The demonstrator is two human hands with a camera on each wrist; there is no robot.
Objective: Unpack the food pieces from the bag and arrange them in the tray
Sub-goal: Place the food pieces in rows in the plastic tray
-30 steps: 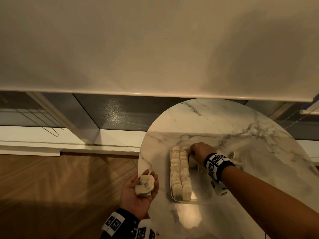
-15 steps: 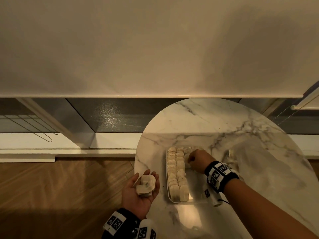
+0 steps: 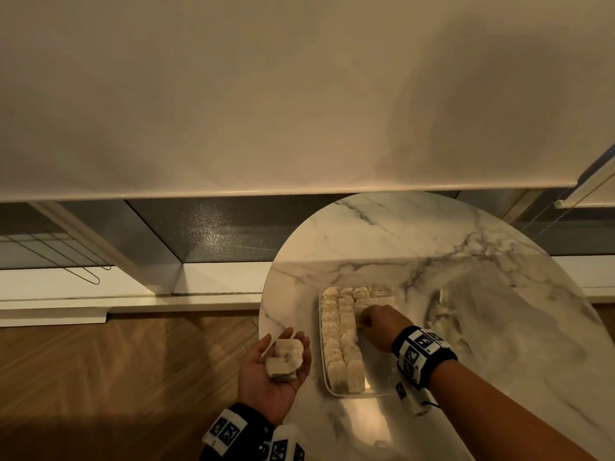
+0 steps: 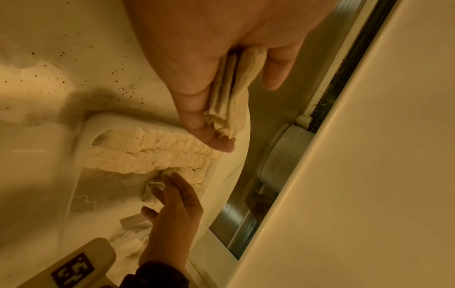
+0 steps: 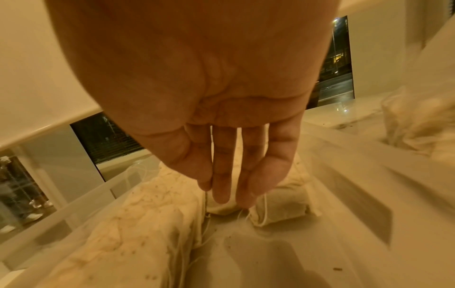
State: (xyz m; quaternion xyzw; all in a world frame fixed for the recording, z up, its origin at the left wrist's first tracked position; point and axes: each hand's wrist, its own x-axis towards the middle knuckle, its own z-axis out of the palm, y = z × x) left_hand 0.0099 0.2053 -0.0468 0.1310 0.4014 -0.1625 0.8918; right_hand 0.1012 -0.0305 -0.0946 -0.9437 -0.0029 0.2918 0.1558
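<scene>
A clear plastic tray lies on the marble table. Two long rows of pale food pieces fill its left side, and a third row begins at the far end. My right hand reaches into the tray. In the right wrist view its straight fingers touch the nearest pieces of the third row. My left hand is palm up beside the table's left edge, cupping a few food pieces. In the left wrist view thumb and fingers curl round those pieces.
A crumpled clear bag lies on the table to the right of the tray. Dark crumbs speckle the table near the tray. The table's rounded left edge drops to a wooden floor. A window sill and a lowered blind run behind.
My right hand has drawn back a little from the tray's far end toward me. The left hand still holds its pieces in the same place.
</scene>
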